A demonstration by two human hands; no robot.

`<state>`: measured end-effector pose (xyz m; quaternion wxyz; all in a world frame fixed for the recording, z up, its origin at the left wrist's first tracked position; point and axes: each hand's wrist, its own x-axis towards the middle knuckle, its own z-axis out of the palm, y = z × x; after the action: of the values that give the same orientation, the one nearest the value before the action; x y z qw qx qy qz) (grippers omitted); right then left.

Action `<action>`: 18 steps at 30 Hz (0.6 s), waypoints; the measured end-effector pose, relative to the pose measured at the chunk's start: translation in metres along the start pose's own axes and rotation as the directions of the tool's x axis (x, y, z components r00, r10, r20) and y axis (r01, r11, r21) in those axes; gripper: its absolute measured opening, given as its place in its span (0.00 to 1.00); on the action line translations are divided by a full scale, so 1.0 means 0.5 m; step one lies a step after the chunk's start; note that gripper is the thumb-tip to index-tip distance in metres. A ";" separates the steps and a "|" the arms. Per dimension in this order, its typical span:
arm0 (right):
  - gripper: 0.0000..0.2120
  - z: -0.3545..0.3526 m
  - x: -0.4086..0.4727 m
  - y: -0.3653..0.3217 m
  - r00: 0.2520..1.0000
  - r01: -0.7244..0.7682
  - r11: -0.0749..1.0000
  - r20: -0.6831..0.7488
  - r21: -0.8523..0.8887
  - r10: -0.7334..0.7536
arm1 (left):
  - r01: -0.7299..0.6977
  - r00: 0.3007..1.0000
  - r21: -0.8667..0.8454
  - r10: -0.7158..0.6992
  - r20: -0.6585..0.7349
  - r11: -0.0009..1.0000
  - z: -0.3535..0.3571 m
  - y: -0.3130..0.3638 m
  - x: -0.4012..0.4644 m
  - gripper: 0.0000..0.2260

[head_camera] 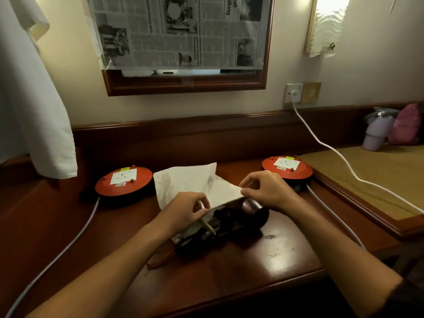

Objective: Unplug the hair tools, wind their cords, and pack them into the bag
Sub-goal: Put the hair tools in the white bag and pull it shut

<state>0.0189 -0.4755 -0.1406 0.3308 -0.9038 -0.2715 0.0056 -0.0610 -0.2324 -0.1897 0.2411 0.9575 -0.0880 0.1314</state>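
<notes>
Two hands are working at the mouth of a white bag (195, 182) lying flat on the desk (286, 244), its mouth toward six o'clock. The left hand (183, 211) is pinching the upper lip of the bag between thumb and fingertips at about seven o'clock of the opening, and the right hand (267, 190) is pinching the same lip at about three o'clock, so each grip is pressed together on thin fabric and lifting it. Just under that raised edge, the dark hair tools (220, 228) are lying in a bundle with their black cords gathered against them; a rounded barrel end is pointing toward three o'clock and is sitting partly under the lip. Whether the bundle is already inside the bag or only at its mouth, I cannot tell.

The bag is looking soft and limp, so it is likely to collapse unless both edges are being held apart. The tools are looking rigid and fairly weighty, with smooth casings that may slip; taking hold around the thick body, cords trapped under the fingers, seems safest.

Two red cable reels are sitting on the desk, one at ten o'clock (124, 181) and one at two o'clock (287, 167), each trailing a pale lead.
</notes>
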 end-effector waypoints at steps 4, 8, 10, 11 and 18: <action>0.47 -0.003 0.012 0.120 0.964 0.134 0.945 0.260 -0.299 -0.054 | -0.020 0.995 -0.003 0.019 -0.102 1.000 0.004 -0.029 -0.054 0.15; 0.43 0.032 0.001 0.191 0.962 0.136 0.980 0.258 -0.148 -0.094 | 0.129 0.983 -0.008 -0.129 -0.127 0.992 0.028 -0.079 -0.113 0.25; 0.36 0.041 -0.001 0.204 0.982 0.102 0.991 0.168 -0.089 -0.086 | 0.223 0.970 0.005 -0.222 -0.101 0.975 0.043 -0.097 -0.128 0.22; 0.30 0.045 -0.001 0.210 0.989 0.090 0.992 0.124 -0.087 -0.079 | 0.246 0.966 0.002 -0.245 -0.085 0.969 0.049 -0.102 -0.132 0.19; 0.11 0.071 -0.008 0.215 0.994 0.081 0.996 -0.074 -0.048 -0.084 | 0.270 0.958 -0.171 -0.283 -0.052 0.947 0.065 -0.098 -0.131 0.10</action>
<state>0.0612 -0.5244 -0.2337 0.3205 -0.8985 -0.2958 -0.0484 -0.1051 -0.1989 -0.2579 0.3375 0.9319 0.0459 0.1249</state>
